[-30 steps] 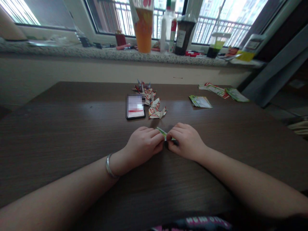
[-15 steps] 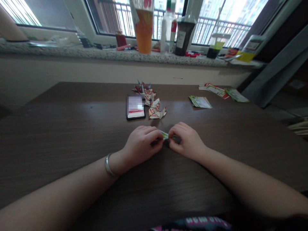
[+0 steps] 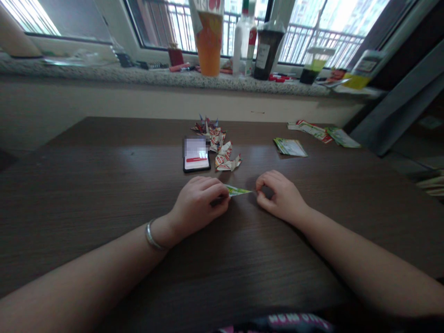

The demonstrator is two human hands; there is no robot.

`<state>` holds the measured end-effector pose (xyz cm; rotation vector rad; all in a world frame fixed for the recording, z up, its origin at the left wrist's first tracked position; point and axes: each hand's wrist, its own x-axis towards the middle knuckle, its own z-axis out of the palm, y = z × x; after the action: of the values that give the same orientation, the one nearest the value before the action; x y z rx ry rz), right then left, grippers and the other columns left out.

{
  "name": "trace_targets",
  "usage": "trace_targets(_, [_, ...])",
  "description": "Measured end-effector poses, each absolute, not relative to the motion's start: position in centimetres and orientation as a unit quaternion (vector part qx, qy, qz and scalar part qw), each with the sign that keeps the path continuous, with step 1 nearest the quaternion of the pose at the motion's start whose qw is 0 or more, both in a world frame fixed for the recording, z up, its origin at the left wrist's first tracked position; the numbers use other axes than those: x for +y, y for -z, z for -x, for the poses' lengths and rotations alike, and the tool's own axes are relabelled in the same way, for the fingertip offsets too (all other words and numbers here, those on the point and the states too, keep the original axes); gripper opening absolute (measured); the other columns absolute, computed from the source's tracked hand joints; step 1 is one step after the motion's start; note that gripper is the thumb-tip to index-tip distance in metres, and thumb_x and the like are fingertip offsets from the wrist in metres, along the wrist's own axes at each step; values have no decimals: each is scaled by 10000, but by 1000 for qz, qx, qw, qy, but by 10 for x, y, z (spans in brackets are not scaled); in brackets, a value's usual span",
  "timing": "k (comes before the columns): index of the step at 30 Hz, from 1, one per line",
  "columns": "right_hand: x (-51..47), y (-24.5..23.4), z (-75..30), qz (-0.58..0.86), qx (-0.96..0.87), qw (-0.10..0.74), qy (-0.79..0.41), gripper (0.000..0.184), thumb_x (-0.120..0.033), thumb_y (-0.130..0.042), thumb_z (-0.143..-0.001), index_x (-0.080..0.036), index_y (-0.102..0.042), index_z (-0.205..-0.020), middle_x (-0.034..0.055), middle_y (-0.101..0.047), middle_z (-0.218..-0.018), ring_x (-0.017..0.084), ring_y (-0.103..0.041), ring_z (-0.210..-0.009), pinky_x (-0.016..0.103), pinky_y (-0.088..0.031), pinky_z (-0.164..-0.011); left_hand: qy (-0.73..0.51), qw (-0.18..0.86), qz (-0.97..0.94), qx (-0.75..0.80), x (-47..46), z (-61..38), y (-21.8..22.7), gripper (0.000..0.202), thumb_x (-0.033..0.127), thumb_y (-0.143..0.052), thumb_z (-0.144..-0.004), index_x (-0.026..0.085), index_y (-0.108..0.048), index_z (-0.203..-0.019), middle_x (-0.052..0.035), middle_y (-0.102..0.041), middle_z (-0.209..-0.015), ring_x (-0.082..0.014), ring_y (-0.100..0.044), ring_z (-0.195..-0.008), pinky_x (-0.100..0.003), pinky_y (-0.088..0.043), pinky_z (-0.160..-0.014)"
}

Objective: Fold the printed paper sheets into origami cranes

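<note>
My left hand (image 3: 201,200) is closed in a pinch on a small folded piece of green and white printed paper (image 3: 237,190). Its fingers hide the paper's left end. The visible part narrows to a point towards the right. At that thin tip my right hand (image 3: 279,194) is pinched, thumb and forefinger together. Both hands rest low over the brown table (image 3: 225,263). Just beyond them lie several folded paper pieces with red lettering (image 3: 225,157), and a phone (image 3: 196,157) with a lit screen is beside these.
A stack of green and white paper slips (image 3: 290,147) lies at the right back. Behind it are a red and white wrapper strip (image 3: 314,131) and more green slips (image 3: 343,138). Along the granite windowsill (image 3: 138,79) stand a large orange drink cup (image 3: 210,46) and several bottles.
My hands have moved apart, the right one to the right and the left one slightly left. More of the green folded paper now shows between them, with its pointed end visible.
</note>
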<state>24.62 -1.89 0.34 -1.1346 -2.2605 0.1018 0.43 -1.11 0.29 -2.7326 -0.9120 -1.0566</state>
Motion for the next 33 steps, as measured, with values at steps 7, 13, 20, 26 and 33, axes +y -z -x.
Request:
trace_targets(7, [-24, -10, -239, 339, -889, 305, -46, 78, -176, -573, -838, -190, -600, -910, 45, -668, -921, 187, -567, -886, 332, -449, -828, 365, 42, 893, -261, -13, -7, -7, 57, 179, -575, -832, 176, -629, -816, -25, -674, -785, -147, -604, -718, -295, -487, -703])
trace_targets(13, [-30, -13, -231, 324, -892, 315, 6, 71, -189, -566, -865, -189, -636, -875, 39, -684, -886, 177, -564, -836, 322, -460, -782, 350, 91, 903, -234, -15, -7, -9, 63, 174, -599, -820, 208, -641, -852, 1, -687, -856, -153, -604, -782, -353, -493, -851])
trace_targets(20, [-30, -11, -230, 284, -910, 299, 35, 89, -214, -569, -877, -201, -657, -869, 24, -691, -902, 178, -552, -828, 324, -472, -777, 303, 141, 915, -226, -17, -11, -12, 110, 184, -551, -828, 201, -616, -741, 8, -657, -758, -160, -570, -726, -369, -480, -857])
trace_targets(26, [-27, -13, -240, 268, -923, 277, 11, 87, -187, -554, -872, -189, -640, -859, 34, -702, -913, 189, -574, -879, 333, -482, -801, 283, 143, 920, -230, -10, -3, -7, 130, 172, -542, -832, 195, -599, -718, 1, -654, -789, -148, -554, -726, -372, -454, -897])
trace_targets(33, [-24, -17, -253, 299, -923, 237, -47, 79, -158, -541, -836, -186, -614, -822, 53, -680, -865, 176, -593, -849, 314, -486, -770, 264, 156, 921, -240, -2, 7, -4, 126, 178, -546, -824, 189, -590, -706, -6, -636, -767, -156, -546, -740, -368, -454, -879])
